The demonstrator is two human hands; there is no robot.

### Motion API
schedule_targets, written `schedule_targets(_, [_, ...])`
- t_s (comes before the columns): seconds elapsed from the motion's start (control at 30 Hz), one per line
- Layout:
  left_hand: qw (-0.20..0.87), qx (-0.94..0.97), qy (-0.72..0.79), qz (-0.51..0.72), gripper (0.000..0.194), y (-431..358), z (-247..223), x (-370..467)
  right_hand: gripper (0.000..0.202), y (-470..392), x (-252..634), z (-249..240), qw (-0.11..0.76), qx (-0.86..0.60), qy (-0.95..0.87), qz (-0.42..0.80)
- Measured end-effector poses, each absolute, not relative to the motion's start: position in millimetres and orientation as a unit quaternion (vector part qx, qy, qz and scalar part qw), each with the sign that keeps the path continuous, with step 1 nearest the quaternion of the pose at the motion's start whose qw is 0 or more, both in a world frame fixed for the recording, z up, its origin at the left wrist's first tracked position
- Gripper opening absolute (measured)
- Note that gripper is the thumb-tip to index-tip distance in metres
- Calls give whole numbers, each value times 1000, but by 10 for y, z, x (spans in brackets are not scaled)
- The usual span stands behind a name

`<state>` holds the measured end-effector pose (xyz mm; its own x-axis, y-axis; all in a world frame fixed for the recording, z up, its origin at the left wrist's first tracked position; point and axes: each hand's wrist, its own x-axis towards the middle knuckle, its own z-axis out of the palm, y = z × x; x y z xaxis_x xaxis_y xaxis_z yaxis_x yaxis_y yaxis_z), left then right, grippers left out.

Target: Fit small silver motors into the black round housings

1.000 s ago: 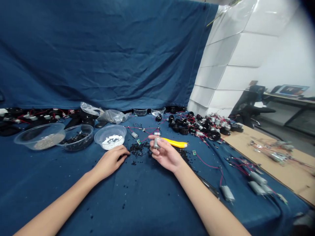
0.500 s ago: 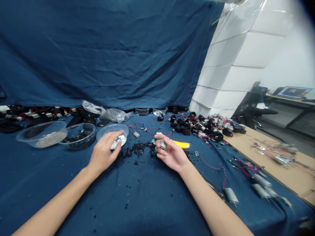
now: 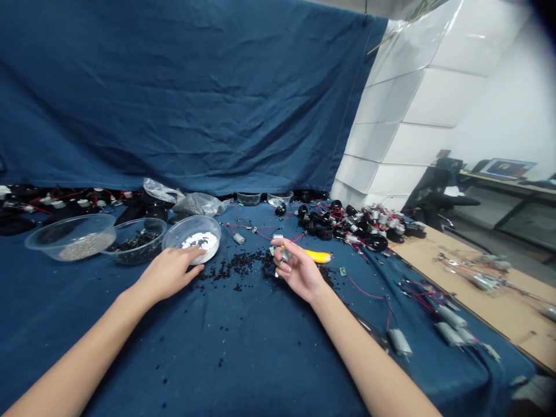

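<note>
My left hand [image 3: 171,275] is at the near rim of a round clear tub [image 3: 212,227], its fingers stretched out over the small white pieces [image 3: 197,243] inside. I see nothing held between those fingers. My right hand [image 3: 301,271] grips a small grey motor [image 3: 285,255], partly hidden by the fingers. Right behind this hand lies a yellow-handled tool [image 3: 319,256]. Many tiny black parts [image 3: 243,265] are scattered on the blue cloth between the hands.
Left of the white pieces stand a tub of small metallic-looking bits [image 3: 39,240] and a tub of black parts [image 3: 143,255]. Wired motors [image 3: 399,341] lie at right, beside a cardboard sheet [image 3: 428,260]. Black housings [image 3: 324,229] are heaped farther back.
My left hand has drawn back to the left, uncovering more of the white pieces in the tub. My right hand still holds the motor, and the view has shifted slightly.
</note>
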<state>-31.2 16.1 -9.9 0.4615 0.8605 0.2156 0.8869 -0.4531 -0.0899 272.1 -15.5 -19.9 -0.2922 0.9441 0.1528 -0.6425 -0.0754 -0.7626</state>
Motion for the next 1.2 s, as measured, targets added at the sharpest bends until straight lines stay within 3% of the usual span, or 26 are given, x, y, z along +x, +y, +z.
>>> schedule_targets(0.5, [16, -847, -527, -65, 28, 94, -113, -255, 21, -181, 2700, -215, 536, -215, -411, 705])
schedule_targets(0.93, [12, -822, -551, -144, 47, 87, -41, -241, 28, -201, 2700, -189, 517, -242, -421, 705])
schedule_targets(1.2, [-39, -824, -539, -170, 45, 84, -61, -219, 27, -215, 2698, -190, 498, -248, -435, 708])
